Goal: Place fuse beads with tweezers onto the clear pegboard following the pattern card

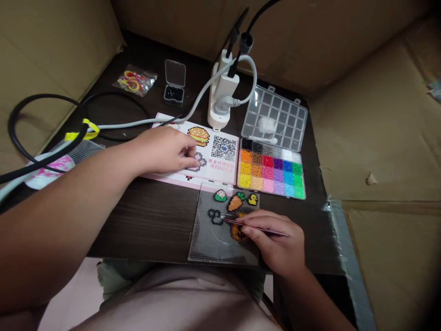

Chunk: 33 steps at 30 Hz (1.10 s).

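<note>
My right hand (279, 236) grips a pair of thin tweezers (263, 228) between thumb and fingers. Their tips reach a black bead outline (216, 217) on the clear pegboard (206, 248). Finished bead figures share that board: a carrot (235, 202), a yellow duck (252, 199), a green-and-white figure (220, 196) and an orange-brown one (237, 233), partly covered by my right hand. My left hand (168, 149) lies on the printed pattern sheet (222, 172), fingers loosely bent and thumb apart. Its thumb tip touches the pink-and-grey pattern (199, 163); nothing shows in its grasp.
An open bead box (272, 170) with many colours sits right of the sheet. Behind stands a white power strip (219, 117) with plugs and cables (203, 94). A small box of black beads (174, 93) and a plastic bag (136, 80) lie farther back. Cardboard walls surround the table.
</note>
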Tool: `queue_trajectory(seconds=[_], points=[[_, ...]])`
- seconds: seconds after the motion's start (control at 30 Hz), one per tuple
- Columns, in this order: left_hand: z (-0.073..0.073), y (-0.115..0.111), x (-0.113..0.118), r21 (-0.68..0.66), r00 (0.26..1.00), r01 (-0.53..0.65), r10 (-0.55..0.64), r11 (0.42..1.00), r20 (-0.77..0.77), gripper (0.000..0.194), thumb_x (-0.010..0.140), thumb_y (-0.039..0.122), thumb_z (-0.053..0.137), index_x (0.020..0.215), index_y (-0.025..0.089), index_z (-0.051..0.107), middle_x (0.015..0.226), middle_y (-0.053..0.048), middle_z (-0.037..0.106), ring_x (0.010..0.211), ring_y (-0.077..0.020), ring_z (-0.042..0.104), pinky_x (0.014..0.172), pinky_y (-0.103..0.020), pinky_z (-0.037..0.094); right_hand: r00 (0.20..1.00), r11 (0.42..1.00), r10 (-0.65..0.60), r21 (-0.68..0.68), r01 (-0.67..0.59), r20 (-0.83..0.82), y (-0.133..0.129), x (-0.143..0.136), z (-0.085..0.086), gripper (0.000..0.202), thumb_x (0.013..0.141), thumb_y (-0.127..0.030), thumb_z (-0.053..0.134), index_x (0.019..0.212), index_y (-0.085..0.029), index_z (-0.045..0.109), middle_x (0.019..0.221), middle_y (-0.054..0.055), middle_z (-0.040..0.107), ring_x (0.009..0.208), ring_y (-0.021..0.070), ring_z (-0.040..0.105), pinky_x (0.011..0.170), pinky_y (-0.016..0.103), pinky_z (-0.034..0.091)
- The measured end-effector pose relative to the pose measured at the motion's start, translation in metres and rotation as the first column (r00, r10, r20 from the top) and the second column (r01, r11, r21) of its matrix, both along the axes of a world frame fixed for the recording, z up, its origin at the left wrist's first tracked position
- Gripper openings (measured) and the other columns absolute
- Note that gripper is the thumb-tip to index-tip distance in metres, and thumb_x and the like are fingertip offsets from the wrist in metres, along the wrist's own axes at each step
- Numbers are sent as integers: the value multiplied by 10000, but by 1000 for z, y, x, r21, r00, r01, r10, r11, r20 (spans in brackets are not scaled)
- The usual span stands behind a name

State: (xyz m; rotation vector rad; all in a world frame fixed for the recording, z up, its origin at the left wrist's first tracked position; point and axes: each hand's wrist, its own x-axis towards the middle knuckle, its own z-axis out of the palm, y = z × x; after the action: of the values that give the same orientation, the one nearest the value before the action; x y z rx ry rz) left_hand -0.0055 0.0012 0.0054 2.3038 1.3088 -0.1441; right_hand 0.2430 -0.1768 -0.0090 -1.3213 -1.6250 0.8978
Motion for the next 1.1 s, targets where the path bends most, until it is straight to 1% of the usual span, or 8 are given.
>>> queue_trajectory(seconds=[0.2,0.37,0.5,0.67,0.77,0.9,1.0,1.1], points=[[-3,1,-2,9,1000,3,-3,1000,18,332,787,541,603,852,237,720,764,-25,680,730,-177,579,653,-282,317,1000,1000,-19,0,19,-12,1,-1,1,204,748,-61,746,821,-246,793,785,25,787,705,179,754,657,278,633],[-1,-1,-2,34,998,12,-14,999,54,295,790,527,600,802,252,705,739,-15,687,660,-165,551,601,-285,297,995,995,-101,-2,101,-27,3,0,5,183,740,-88,752,784,-261,792,772,24,785,665,180,750,599,258,633],[0,-2,-3,21,996,4,-6,1000,90,276,794,513,602,781,250,685,744,-17,694,653,-166,548,597,-287,301,988,986,-154,54,156,-31,8,3,5,125,757,-136,743,750,-251,793,742,42,778,645,193,747,572,263,636],[0,-2,-4,14,995,15,-17,1000,97,286,798,517,594,771,240,663,722,-20,679,652,-167,543,595,-293,298,973,964,-227,151,218,43,16,13,11,105,765,-171,755,774,-268,796,757,33,780,694,198,753,629,273,648],[0,-3,-4,15,994,19,-20,1000,104,285,800,511,590,763,237,657,729,-19,682,656,-162,546,597,-295,300,950,935,-298,229,272,87,31,21,27,126,777,-189,763,816,-305,791,803,4,784,737,177,747,711,289,647],[-1,-2,-4,28,994,14,-17,999,108,283,794,513,591,761,240,657,720,-16,677,644,-158,538,590,-298,303,864,824,-500,337,455,54,71,24,48,54,753,-272,802,803,-276,782,817,18,782,755,197,744,716,343,641],[-1,-2,-4,37,996,13,-17,999,93,293,800,522,582,752,241,652,713,-16,674,642,-161,543,582,-296,295,835,804,-550,268,531,-6,98,18,45,111,744,-324,804,804,-236,774,822,39,783,770,214,751,719,362,639],[-1,-3,-3,45,996,20,-24,999,84,295,822,521,565,759,244,646,691,-14,664,630,-165,541,578,-293,284,816,792,-578,222,569,-31,110,12,26,118,734,-312,804,798,-218,770,793,46,778,737,214,750,705,364,643]])
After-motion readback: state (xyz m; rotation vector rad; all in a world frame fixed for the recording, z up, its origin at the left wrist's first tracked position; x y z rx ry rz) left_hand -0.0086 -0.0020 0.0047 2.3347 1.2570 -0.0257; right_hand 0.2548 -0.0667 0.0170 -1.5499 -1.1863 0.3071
